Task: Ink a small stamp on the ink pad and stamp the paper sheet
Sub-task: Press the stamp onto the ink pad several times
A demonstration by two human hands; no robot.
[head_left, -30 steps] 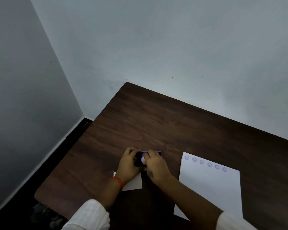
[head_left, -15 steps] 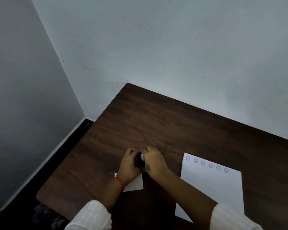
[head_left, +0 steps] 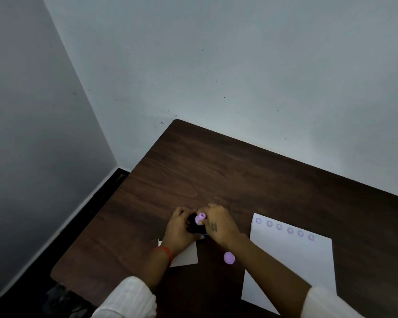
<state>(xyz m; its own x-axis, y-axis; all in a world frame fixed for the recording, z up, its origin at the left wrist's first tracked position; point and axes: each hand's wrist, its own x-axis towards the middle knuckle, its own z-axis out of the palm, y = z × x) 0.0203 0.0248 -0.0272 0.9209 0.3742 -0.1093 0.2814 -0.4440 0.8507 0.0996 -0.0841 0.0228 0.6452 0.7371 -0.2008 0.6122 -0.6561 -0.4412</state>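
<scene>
My right hand pinches a small purple stamp and holds it on the dark ink pad. My left hand grips the pad's left side, so most of the pad is hidden between the two hands. To the right lies the white paper sheet, with a row of several purple round stamp marks along its far edge. A round purple piece, maybe a stamp cap, lies on the table beside my right forearm.
A smaller white paper piece lies under my left wrist. The dark wooden table stands in a corner, with pale walls behind and to the left. Its left edge drops to a dark floor.
My right hand has shifted slightly, so the purple stamp shows more between the hands. The round purple piece by my right forearm was not visible before.
</scene>
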